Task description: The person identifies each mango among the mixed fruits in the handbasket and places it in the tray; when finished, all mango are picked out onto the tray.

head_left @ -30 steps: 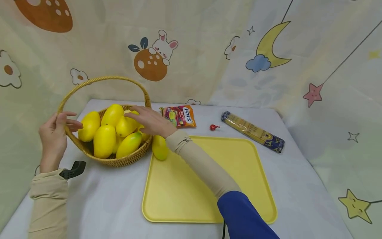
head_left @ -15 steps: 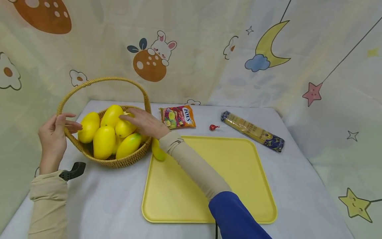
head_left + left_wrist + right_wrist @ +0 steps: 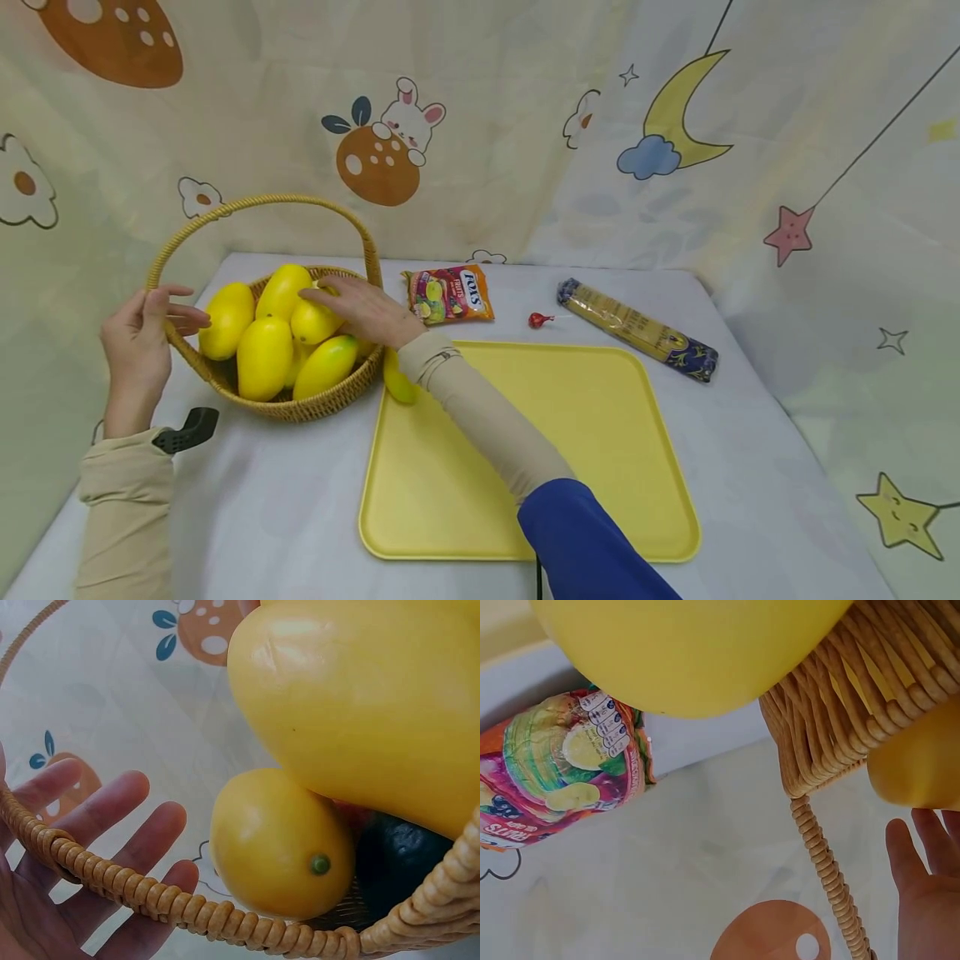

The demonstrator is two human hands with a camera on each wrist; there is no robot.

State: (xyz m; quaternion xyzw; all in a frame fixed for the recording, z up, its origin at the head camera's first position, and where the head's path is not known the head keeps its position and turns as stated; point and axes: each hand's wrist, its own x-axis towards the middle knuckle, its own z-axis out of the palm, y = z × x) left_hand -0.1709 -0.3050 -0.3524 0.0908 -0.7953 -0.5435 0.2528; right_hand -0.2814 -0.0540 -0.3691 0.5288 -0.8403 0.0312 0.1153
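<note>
With our spread left hand [image 3: 141,350] we brace the round tan wicker basket [image 3: 318,406] at its left, probably for steadiness; inside it, our loosely extended right hand [image 3: 366,310] touches a yellow oval fruit [image 3: 311,323].

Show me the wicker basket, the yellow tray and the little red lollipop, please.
Wicker basket [image 3: 303,411]: head view, on its woven front wall.
Yellow tray [image 3: 442,483]: head view, on a bare part of its flat surface.
Red lollipop [image 3: 536,320]: head view, on its red head.
</note>
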